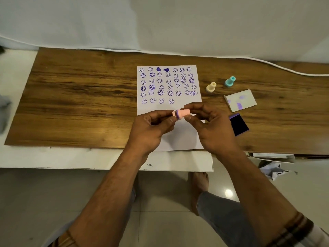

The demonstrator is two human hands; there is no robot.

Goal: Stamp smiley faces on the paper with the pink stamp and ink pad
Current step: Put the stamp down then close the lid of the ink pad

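Note:
A white paper point(179, 132) lies on the wooden board, its upper part covered with several rows of purple smiley prints and two hearts. The pink stamp point(183, 113) is held sideways just above the paper's middle, its purple-inked end pointing left. My right hand point(211, 125) pinches the stamp's body. My left hand point(153, 129) holds its inked end with fingertips. The dark purple ink pad point(238, 124) lies open on the board to the right of my right hand.
A cream stamp point(211, 87) and a teal stamp point(230, 81) stand right of the paper. The ink pad's white lid point(240, 100), smudged purple, lies behind the pad. The wooden board point(80, 104) rests on a white table. A bare foot point(199, 182) is on the floor below.

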